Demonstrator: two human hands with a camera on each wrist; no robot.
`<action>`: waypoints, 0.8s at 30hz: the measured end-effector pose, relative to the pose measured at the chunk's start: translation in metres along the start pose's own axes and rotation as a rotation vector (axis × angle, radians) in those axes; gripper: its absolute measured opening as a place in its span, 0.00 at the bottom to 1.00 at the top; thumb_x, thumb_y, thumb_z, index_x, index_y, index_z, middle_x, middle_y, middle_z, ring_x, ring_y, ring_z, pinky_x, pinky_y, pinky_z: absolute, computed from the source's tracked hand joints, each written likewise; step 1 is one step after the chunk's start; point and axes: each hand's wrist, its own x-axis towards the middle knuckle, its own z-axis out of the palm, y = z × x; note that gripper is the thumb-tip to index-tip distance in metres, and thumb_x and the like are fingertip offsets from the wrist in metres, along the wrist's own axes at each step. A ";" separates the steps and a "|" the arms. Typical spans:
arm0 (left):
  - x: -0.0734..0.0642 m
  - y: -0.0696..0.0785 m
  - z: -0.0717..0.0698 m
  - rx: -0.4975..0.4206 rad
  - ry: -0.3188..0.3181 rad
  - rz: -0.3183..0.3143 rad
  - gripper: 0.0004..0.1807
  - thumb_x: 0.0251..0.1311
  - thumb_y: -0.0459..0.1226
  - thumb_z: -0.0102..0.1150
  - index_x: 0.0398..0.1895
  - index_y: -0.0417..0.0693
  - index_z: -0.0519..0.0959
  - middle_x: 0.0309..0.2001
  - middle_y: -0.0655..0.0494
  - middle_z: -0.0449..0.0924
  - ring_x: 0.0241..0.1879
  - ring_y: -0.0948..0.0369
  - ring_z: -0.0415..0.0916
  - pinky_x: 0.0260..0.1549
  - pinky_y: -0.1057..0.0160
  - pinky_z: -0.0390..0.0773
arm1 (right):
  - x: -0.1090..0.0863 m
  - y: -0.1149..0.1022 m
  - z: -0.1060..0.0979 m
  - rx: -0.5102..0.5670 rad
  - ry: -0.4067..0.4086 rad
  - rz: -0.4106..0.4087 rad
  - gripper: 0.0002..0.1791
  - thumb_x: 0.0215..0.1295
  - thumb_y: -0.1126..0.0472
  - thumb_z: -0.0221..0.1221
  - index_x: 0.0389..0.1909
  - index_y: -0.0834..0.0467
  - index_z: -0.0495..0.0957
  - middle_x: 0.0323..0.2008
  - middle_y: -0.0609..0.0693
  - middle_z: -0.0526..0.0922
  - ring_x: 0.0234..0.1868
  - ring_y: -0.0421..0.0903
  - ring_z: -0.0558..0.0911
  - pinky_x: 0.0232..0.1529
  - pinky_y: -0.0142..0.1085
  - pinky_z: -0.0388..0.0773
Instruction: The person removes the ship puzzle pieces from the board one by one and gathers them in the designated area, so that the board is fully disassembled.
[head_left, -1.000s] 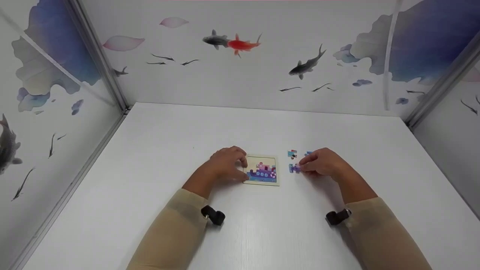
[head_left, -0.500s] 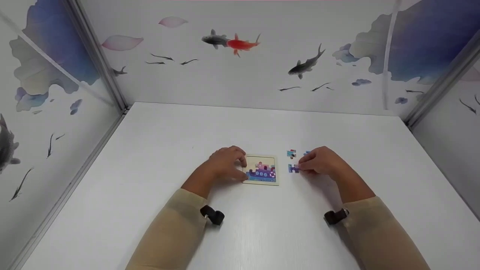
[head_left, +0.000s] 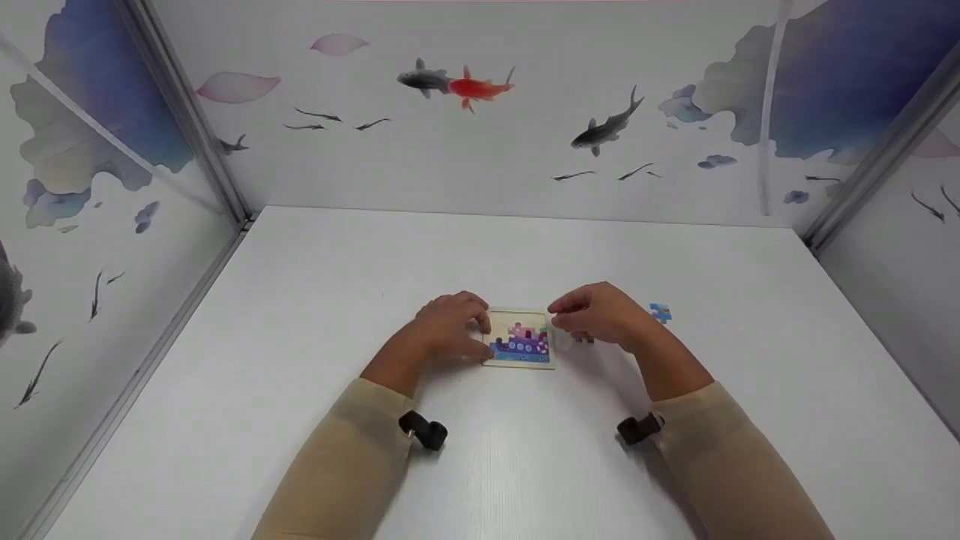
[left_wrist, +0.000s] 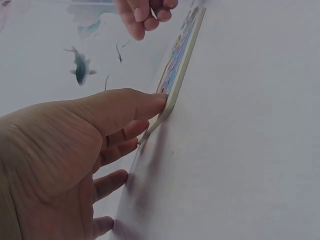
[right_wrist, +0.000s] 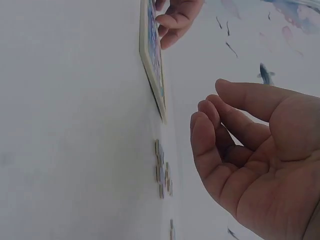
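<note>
A jigsaw puzzle in a pale square frame (head_left: pixel 517 367) lies on the white table, with a purple and pink boat picture along its lower part. My left hand (head_left: pixel 454 326) holds the frame at its left side; in the left wrist view the thumb (left_wrist: pixel 150 104) rests on the frame's corner. Just off the upper right corner hovers my right hand (head_left: pixel 604 311), its fingers loosely bent. Nothing shows between thumb and fingers in the right wrist view. Below that hand lie small puzzle pieces (right_wrist: pixel 159 167), mostly hidden from the head view.
A blue puzzle piece (head_left: pixel 660 313) lies to the right of my right hand. White walls (head_left: pixel 487 165) painted with fish and petals stand behind the table (head_left: pixel 465 259) and along both sides.
My right hand has left the purple piece and moved left toward the frame's upper right corner. The blue piece behind it is now uncovered. The left hand stays on the frame.
</note>
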 end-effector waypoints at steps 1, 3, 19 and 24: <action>0.000 0.000 0.000 -0.002 0.000 -0.001 0.15 0.59 0.51 0.74 0.46 0.61 0.84 0.77 0.61 0.70 0.81 0.47 0.60 0.83 0.37 0.55 | 0.001 -0.004 0.002 0.002 -0.005 0.002 0.16 0.73 0.51 0.68 0.59 0.48 0.87 0.52 0.50 0.89 0.46 0.50 0.86 0.49 0.41 0.86; 0.000 0.001 0.000 -0.010 0.002 -0.010 0.15 0.59 0.51 0.74 0.46 0.61 0.84 0.77 0.61 0.70 0.81 0.47 0.60 0.83 0.38 0.55 | 0.003 -0.012 0.007 0.001 -0.012 0.001 0.17 0.73 0.51 0.68 0.59 0.47 0.87 0.53 0.49 0.89 0.48 0.49 0.88 0.52 0.43 0.87; 0.001 -0.003 0.001 0.003 0.025 0.010 0.16 0.59 0.53 0.73 0.46 0.62 0.84 0.75 0.61 0.72 0.78 0.47 0.64 0.81 0.39 0.60 | 0.018 -0.023 0.035 -0.013 -0.069 -0.028 0.13 0.73 0.52 0.69 0.54 0.48 0.90 0.50 0.49 0.90 0.49 0.48 0.86 0.56 0.39 0.86; 0.001 -0.004 0.001 0.017 0.010 0.011 0.15 0.60 0.53 0.73 0.47 0.63 0.85 0.75 0.62 0.72 0.79 0.48 0.63 0.81 0.40 0.60 | 0.018 -0.019 0.039 -0.061 -0.067 -0.027 0.12 0.74 0.51 0.68 0.54 0.45 0.90 0.51 0.47 0.90 0.50 0.47 0.84 0.58 0.41 0.85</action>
